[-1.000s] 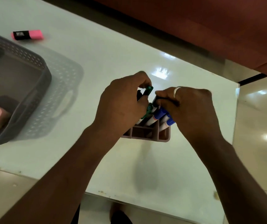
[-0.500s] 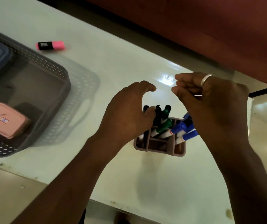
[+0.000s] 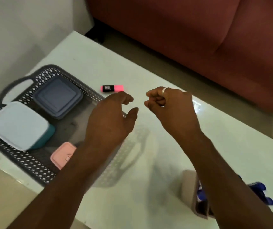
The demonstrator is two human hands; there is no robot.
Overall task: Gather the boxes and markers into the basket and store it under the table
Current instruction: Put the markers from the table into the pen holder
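Observation:
A grey perforated basket sits on the left of the white table. Inside lie a dark blue box, a pale blue-lidded teal box and a small pink box. A pink highlighter lies on the table just beyond the basket. My left hand hovers over the basket's right side, fingers curved apart and empty. My right hand is beside it with fingers curled shut and a ring on one finger. A marker holder with blue markers stands under my right forearm, partly hidden.
A reddish-brown sofa runs along the far side of the table. A pale wall is at the left. Beige floor shows below the table's near edge.
Both hands have left the marker holder and moved up and left toward the basket and highlighter. The view has swung, so the holder now sits low on the right.

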